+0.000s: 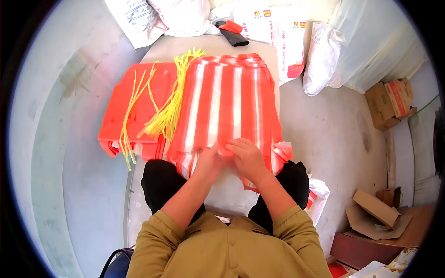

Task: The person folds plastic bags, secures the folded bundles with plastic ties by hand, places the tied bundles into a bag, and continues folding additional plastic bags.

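A thick stack of red-and-white striped plastic bags (pixel 227 102) lies in front of me, its near edge reaching my knees. My left hand (pixel 208 160) is closed on the near edge of the top bag, slightly blurred, its fingertips partly hidden. Close beside it, my right hand (pixel 248 158) also grips that edge, thumb and fingers bent over the plastic. Yellow strips (pixel 174 109) lie in a bundle along the stack's left side. Left of them is a pile of folded red plastic bags (pixel 148 99), with a few more yellow strips across it.
White printed sacks (pixel 264 28) line the table's far side. A black roll with a red piece (pixel 233 34) lies before them. Cardboard boxes (pixel 389 104) stand at the right wall, and opened cardboard (pixel 378 217) lies at lower right. A white bag (pixel 319 197) is beside my right knee.
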### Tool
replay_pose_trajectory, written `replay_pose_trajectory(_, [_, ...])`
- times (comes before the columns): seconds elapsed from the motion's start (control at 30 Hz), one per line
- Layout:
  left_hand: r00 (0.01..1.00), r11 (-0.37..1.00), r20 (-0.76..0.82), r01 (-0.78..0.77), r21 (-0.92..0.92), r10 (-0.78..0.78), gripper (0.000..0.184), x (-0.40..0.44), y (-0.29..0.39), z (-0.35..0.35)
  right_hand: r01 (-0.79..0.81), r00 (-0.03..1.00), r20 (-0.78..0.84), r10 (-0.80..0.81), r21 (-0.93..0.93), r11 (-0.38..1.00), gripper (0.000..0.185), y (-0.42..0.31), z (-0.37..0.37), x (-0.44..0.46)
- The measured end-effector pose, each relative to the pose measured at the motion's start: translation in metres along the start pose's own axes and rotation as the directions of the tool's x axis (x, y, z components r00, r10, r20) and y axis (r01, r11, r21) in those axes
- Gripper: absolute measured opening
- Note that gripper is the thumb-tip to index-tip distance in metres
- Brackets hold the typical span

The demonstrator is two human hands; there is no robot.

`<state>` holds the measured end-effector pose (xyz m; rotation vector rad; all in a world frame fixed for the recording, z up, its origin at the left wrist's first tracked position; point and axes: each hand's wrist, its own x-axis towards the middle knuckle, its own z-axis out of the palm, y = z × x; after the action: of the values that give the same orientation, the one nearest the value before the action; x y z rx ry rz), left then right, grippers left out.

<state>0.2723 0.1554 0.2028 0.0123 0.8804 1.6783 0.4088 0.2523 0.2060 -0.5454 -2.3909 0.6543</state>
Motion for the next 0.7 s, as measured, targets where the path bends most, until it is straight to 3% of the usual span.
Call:
replay_pose_trajectory(0.07, [0.996,0.996,0.011,0.089,-0.018,-0.089,0.03,-0.003,-0.001,0.004,0.019,1.0,0.006,-0.019,-0.007,1.0,0.036,0.001,0.0,0.0])
replay_pose_trajectory(0.2, [0.995,0.993,-0.032,0.088,-0.08,-0.091,0.033,-0.008,-0.002,0.013,0.104,0.995,-0.002,-0.105,-0.059,0.993,0.033,0.002,0.001,0.0])
replay_pose_trajectory(0.3, [0.991,0.995,-0.093,0.094,-0.027,-0.096,0.034,0.017,-0.019,-0.023,0.17,0.978,0.116,-0.175,0.055,0.984,0.036,0.0,-0.007,0.003])
replay_pose_trajectory(0.4, [0.983,0.992,-0.141,0.122,0.041,-0.115,0.034,0.023,-0.021,-0.029,-0.196,0.938,0.333,0.099,0.271,0.942,0.041,-0.006,-0.031,0.013])
replay_pose_trajectory(0.5, [0.99,0.991,-0.126,0.073,0.114,-0.058,0.035,0.016,-0.018,-0.017,-0.02,0.956,0.292,-0.016,0.12,0.993,0.046,0.001,-0.031,0.025])
replay_pose_trajectory(0.6, [0.99,0.973,-0.142,0.055,0.224,-0.023,0.036,0.019,-0.023,-0.023,0.123,0.82,0.569,-0.054,-0.083,0.989,0.059,0.01,-0.021,0.041])
replay_pose_trajectory(0.7, [0.985,0.973,-0.168,0.005,0.232,0.035,0.034,0.021,-0.03,-0.029,0.155,0.848,0.523,-0.085,-0.091,0.984,0.067,0.025,-0.011,0.046])
